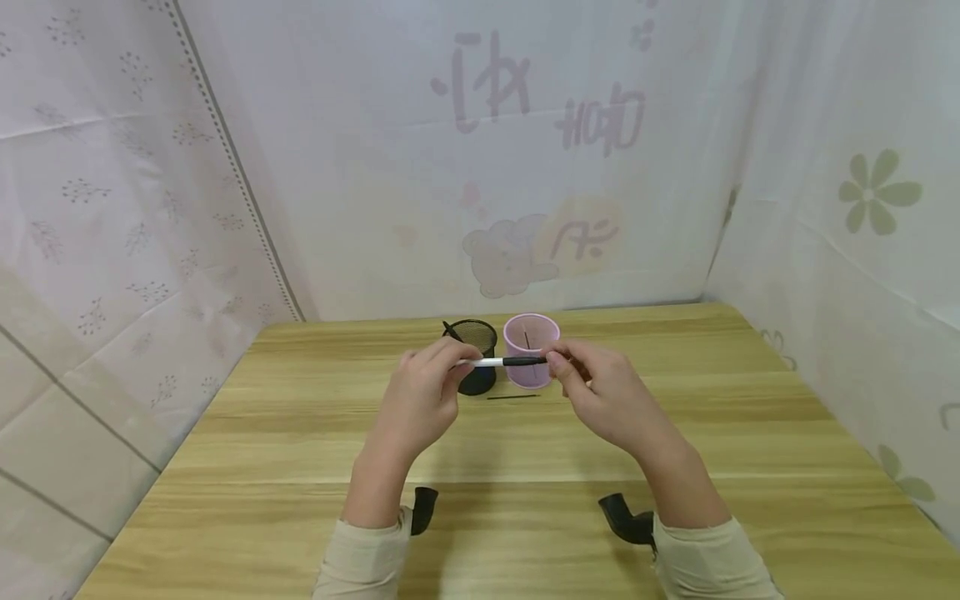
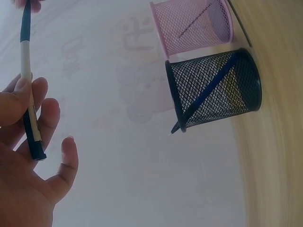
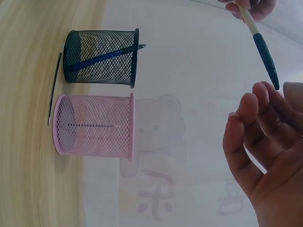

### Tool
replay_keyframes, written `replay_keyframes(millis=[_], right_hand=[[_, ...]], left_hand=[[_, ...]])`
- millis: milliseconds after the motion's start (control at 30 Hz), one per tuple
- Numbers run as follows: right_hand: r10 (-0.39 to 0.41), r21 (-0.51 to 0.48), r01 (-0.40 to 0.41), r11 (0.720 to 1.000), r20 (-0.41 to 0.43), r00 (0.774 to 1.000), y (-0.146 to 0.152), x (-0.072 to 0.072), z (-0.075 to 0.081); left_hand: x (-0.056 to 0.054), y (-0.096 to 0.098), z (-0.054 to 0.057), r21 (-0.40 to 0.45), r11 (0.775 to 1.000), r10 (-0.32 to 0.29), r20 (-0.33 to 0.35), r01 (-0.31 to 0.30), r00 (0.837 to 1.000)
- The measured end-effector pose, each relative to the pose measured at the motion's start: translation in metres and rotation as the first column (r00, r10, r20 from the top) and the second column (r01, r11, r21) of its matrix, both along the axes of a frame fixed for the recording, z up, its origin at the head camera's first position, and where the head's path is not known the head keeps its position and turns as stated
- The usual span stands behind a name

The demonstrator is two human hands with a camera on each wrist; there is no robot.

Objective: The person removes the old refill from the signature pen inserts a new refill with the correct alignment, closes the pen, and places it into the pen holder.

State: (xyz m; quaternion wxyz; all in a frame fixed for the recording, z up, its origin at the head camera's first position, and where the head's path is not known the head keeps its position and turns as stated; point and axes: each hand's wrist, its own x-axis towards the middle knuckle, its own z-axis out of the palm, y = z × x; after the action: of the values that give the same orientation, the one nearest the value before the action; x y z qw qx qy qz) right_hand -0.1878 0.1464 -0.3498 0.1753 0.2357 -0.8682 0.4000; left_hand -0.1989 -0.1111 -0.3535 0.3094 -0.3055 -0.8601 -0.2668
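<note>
A white pen with a dark grip section (image 1: 525, 361) is held level above the table between both hands. My left hand (image 1: 423, 392) grips its white barrel; in the left wrist view the thumb presses on the barrel (image 2: 25, 59) and the little finger stands away. My right hand (image 1: 607, 396) has its thumb and index finger at the pen's dark tip, which sits between them in the right wrist view (image 3: 271, 71). Behind the hands stand a black mesh pen cup (image 2: 215, 90) with a dark blue pen (image 2: 208, 90) leaning in it, and a pink mesh cup (image 3: 94, 125).
A thin dark rod like a pen refill (image 1: 513, 397) lies on the wooden table (image 1: 510, 450) before the cups. Another thin dark rod (image 3: 90, 125) is inside the pink cup. Patterned white cloth (image 1: 360, 167) hangs behind and at both sides. Black curved pieces (image 1: 626, 521) stick out by the sleeves.
</note>
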Motion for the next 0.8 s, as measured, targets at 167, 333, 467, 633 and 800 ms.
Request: replay_keyframes(millis=[167, 333, 467, 633, 800], right_hand=[[0.025, -0.019, -0.027, 0.999, -0.084, 0.996, -0.0014, -0.0013, -0.0018], [0.021, -0.015, -0.023, 1.000, -0.127, 0.992, -0.0029, -0.0026, -0.0031], [0.014, -0.005, -0.015, 1.000, -0.115, 0.993, -0.0036, -0.0028, -0.0020], [0.012, 0.013, -0.011, 1.000, -0.114, 0.993, -0.0034, -0.0035, -0.0004], [-0.003, 0.025, 0.006, 1.000, -0.117, 0.993, -0.0040, -0.0045, 0.0008]], left_hand=[[0.0010, -0.0007, 0.0007, 0.001, 1.000, 0.005, 0.009, -0.005, 1.000], [0.0012, -0.0008, 0.0011, 0.005, 1.000, 0.006, 0.002, -0.006, 1.000], [0.0010, -0.0010, 0.0018, 0.005, 1.000, 0.007, 0.004, -0.007, 1.000], [0.0020, -0.0006, 0.0034, 0.006, 1.000, 0.003, -0.017, -0.003, 1.000], [0.0012, -0.0003, 0.0039, -0.002, 1.000, -0.003, -0.021, 0.003, 1.000]])
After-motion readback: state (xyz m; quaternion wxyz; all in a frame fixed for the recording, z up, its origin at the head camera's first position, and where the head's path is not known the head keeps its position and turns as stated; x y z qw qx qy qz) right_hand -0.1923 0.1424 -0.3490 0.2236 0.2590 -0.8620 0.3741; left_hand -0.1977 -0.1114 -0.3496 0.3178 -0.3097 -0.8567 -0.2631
